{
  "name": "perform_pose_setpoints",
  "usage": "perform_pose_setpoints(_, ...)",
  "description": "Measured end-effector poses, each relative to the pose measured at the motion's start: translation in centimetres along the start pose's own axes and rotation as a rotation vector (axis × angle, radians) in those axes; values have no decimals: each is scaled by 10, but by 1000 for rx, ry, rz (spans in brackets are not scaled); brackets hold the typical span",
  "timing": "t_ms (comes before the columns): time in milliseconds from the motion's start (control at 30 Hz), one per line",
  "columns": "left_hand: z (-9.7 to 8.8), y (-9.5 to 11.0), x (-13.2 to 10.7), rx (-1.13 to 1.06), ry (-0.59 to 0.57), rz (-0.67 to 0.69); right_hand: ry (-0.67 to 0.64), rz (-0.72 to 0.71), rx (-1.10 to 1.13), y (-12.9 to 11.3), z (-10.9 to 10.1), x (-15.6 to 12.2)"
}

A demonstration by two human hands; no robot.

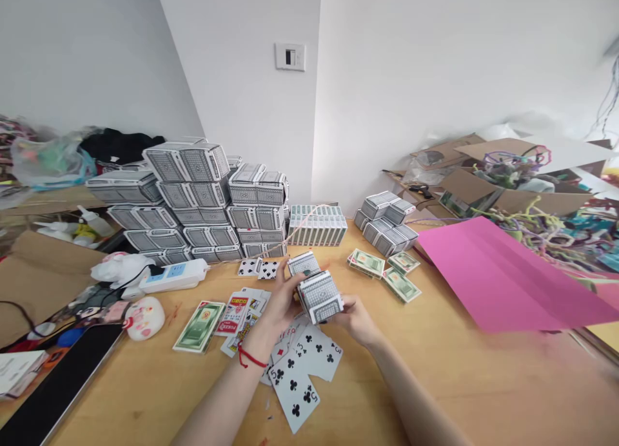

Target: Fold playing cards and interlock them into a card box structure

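Observation:
A block folded from grey-backed playing cards point(320, 296) is held above the table, made of two box-like halves side by side. My left hand point(282, 299) grips it from the left, thumb on top and fingers partly hidden behind it. At its lower right corner, my right hand point(355, 318) pinches the edge, with some fingertips out of sight beneath. Under the block lie loose face-up cards, among them a five of clubs point(294, 388) and a three of clubs point(323, 352). Left of them are more cards with a red poker card point(233, 315) and a green card pack point(198, 327).
Stacked card blocks point(193, 194) rise at the back left, beside a row of green packs point(318, 225). Smaller blocks point(385, 223) and green packs point(367, 263) sit right of centre. A power strip point(178, 275), pink sheet point(507, 278) and cardboard box point(536, 201) flank the work area.

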State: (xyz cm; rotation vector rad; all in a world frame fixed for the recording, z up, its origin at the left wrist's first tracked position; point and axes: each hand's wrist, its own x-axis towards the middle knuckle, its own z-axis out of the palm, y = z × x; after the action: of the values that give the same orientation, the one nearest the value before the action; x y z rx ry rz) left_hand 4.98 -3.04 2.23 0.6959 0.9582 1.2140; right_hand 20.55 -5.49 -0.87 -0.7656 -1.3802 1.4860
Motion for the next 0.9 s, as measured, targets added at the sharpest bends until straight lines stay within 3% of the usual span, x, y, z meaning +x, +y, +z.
perform_pose_setpoints(200, -10, 0, 10, 220, 140, 376, -1, -36, 34, -14, 5, 0)
perform_pose_setpoints(400, -21, -13, 22, 429, 252, 462, 51, 8, 192, -8, 0, 1)
perform_pose_setpoints(500, -20, -6, 17, 647, 317, 562, 119, 21, 181, -3, -1, 3)
perform_pose_setpoints(567, -17, 6, 9, 817, 325, 704, 151, 20, 188, -2, -1, 4)
perform_pose_setpoints(633, -11, 20, -3, 946, 180, 836, 173, 10, 188, -5, 0, 5)
perform_pose_setpoints(733, 1, 34, -21, 1113, -290, 874, 174, -6, 165, -11, 0, 3)
perform_pose_setpoints(800, 10, 38, -30, 1210, -390, 871, 154, -5, 132, -14, 0, 2)
perform_pose_setpoints(900, 16, 42, -39, 1296, -413, 833, 133, 6, 76, -17, 1, 0)
